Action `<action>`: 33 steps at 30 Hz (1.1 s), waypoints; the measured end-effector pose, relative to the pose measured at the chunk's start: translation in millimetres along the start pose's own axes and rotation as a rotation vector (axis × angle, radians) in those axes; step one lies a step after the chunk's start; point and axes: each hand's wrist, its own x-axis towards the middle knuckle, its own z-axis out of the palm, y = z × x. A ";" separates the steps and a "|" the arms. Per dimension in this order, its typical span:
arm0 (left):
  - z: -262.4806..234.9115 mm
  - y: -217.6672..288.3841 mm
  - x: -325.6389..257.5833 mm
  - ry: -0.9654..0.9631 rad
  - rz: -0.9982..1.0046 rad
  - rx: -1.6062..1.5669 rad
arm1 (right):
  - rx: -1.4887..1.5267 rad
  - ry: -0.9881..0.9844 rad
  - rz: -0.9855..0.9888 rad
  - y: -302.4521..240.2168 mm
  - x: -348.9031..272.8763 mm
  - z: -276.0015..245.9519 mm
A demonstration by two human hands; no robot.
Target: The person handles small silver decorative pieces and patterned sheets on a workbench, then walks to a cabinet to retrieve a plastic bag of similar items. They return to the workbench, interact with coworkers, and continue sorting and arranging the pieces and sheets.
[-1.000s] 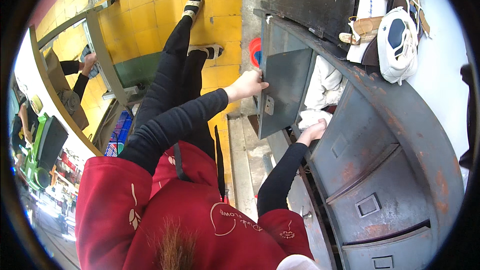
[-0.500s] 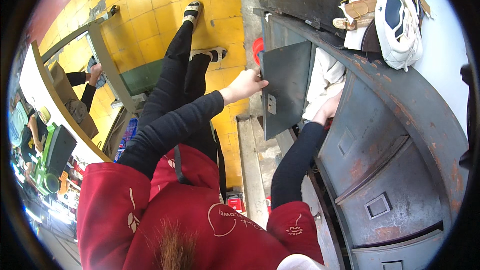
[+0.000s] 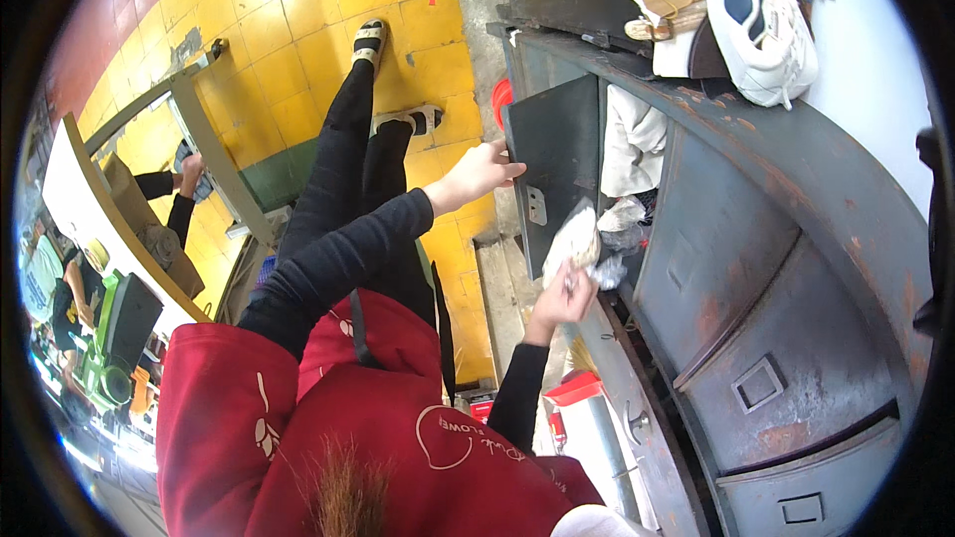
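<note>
Crinkled clear plastic bag (image 3: pixel 574 236), whitish inside, gripped by the right hand (image 3: pixel 564 295).
Left hand (image 3: pixel 476 179) grips the open grey door (image 3: pixel 559 154); white cloth (image 3: pixel 632 144) sits beside it.

This looked like a workshop or small factory floor, seen from its locker corner. A bank of grey steel lockers (image 3: pixel 696 209), rust-patched and fitted with small label frames (image 3: pixel 758 384), ran down the right side; its open compartment door (image 3: pixel 557 159) exposed folded white cloth (image 3: pixel 632 144), and a white sneaker (image 3: pixel 761 30) rested on top. Worn yellow floor tiles (image 3: pixel 288 30), bordered in green and red, gave the room a hard-wearing, communal look. At the left stood a pale-topped bench (image 3: pixel 78 197), with green-framed equipment (image 3: pixel 114 383), other people (image 3: pixel 75 303) and bright lights beyond it.
</note>
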 end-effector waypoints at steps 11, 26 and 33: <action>140.2 70.7 3.7 -0.309 0.145 -0.401 | 0.078 0.030 0.224 -88.6 -39.0 -127.8; 24.1 58.7 -98.4 -0.748 0.015 -0.376 | 0.641 0.254 -0.066 -229.8 85.3 -70.3; -172.0 134.3 -258.6 -0.702 0.412 -0.809 | 1.008 -0.141 -0.383 -433.2 126.3 -13.7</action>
